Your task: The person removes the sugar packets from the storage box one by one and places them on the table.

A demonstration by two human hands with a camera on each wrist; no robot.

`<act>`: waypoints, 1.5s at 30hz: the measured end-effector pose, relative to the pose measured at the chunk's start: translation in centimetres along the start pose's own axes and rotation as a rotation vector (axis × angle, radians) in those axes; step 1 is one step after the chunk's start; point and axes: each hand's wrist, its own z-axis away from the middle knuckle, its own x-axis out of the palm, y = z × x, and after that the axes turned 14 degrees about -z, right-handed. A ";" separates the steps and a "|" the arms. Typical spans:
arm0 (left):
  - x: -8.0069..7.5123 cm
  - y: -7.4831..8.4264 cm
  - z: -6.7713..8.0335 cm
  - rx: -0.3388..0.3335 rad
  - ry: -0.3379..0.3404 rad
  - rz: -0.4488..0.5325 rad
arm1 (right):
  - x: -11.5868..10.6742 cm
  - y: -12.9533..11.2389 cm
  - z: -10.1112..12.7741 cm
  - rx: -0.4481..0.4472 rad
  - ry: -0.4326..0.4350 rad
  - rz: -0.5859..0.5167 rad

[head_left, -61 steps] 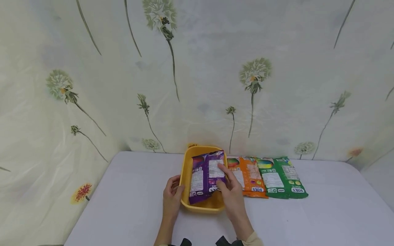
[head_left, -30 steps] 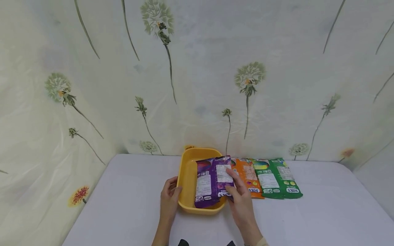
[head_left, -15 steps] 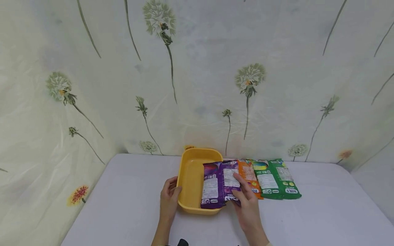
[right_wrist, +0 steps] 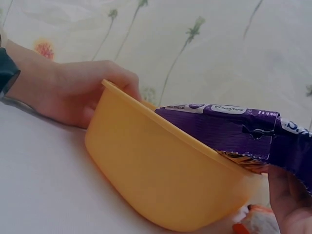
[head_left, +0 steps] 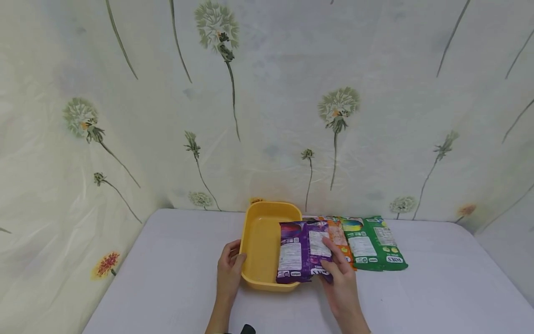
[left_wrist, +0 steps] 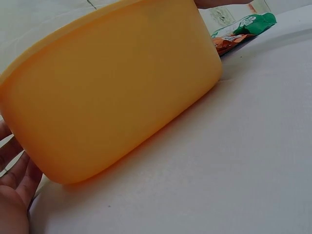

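A purple snack bag (head_left: pixel 294 253) with white label panels lies across the right rim of a yellow plastic basin (head_left: pixel 260 241). My right hand (head_left: pixel 343 285) pinches the bag's right side, thumb on top and other fingers partly hidden beneath. In the right wrist view, the purple bag (right_wrist: pixel 219 127) juts out past the rim, its left part over the inside of the basin. My left hand (head_left: pixel 229 266) holds the basin's left side, thumb at the rim and fingers against the outer wall. From the left wrist view, these fingers (left_wrist: pixel 14 165) show beside the basin's wall (left_wrist: pixel 112 92).
An orange bag (head_left: pixel 339 234) lies right of the basin, partly covered by the purple one. Beside it is a green bag (head_left: pixel 377 243). A white-covered table (head_left: pixel 175 278) meets a dandelion-patterned backdrop (head_left: pixel 267 116) behind the basin.
The purple bag has moved right in my right hand, from over the basin's middle to across its right rim, covering more of the orange bag. My left hand has kept its hold on the basin.
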 end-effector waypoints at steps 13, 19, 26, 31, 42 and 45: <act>0.0 0.0 -0.1 0.002 0.003 0.011 | -0.7 -0.3 0.3 0.018 -0.023 -0.011; 0.0 0.2 0.0 -0.002 0.001 0.015 | -0.8 -0.4 0.4 0.015 -0.016 -0.005; -0.1 0.5 0.2 -0.008 0.002 0.012 | -1.0 -0.5 0.5 0.024 0.009 0.003; 0.0 0.3 0.3 -0.012 0.001 0.002 | -1.6 -0.5 0.7 0.025 0.004 0.000; 0.0 0.1 0.1 -0.009 -0.010 0.019 | -3.1 -0.8 1.0 0.023 0.030 -0.011; 0.0 0.2 0.2 -0.013 -0.007 0.001 | -3.4 -1.0 1.1 0.010 0.008 -0.021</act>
